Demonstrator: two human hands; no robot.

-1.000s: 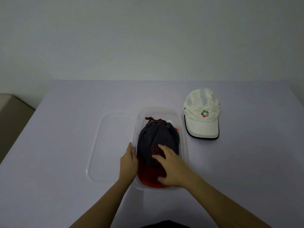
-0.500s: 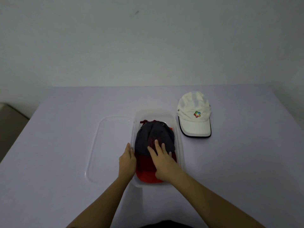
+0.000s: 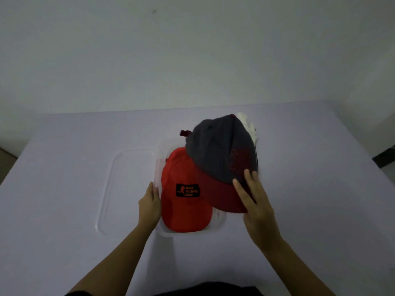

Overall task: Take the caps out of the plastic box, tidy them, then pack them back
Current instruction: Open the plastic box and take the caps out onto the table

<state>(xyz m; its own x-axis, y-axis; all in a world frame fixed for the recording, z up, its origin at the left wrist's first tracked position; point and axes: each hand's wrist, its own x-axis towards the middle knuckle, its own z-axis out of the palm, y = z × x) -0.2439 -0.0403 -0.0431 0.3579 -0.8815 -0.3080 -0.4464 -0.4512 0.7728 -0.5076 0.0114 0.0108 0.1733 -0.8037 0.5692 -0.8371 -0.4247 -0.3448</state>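
Unpacking stage, roughly midway. White fabric cap [image 3: 249, 127] is out, on the pale table [image 3: 64, 189] far right. Right hand [image 3: 255, 201] pinches the dark-red brim of the grey soft-crowned cap [image 3: 220, 150], held over the box's right edge. Left hand [image 3: 150, 202], fingers together, flat against the clear rigid plastic box [image 3: 218, 221]. Red cloth cap with black patch [image 3: 183, 195] remains inside. Clear lid [image 3: 126, 189] lies left. Tidying and repacking not started.

Just beside your left hand [image 3: 149, 201], the red cap [image 3: 183, 201] carries a black patch [image 3: 187, 190] on its front reading "Back Packing Gear" in orange letters, next to a small orange running figure. No other writing is legible.
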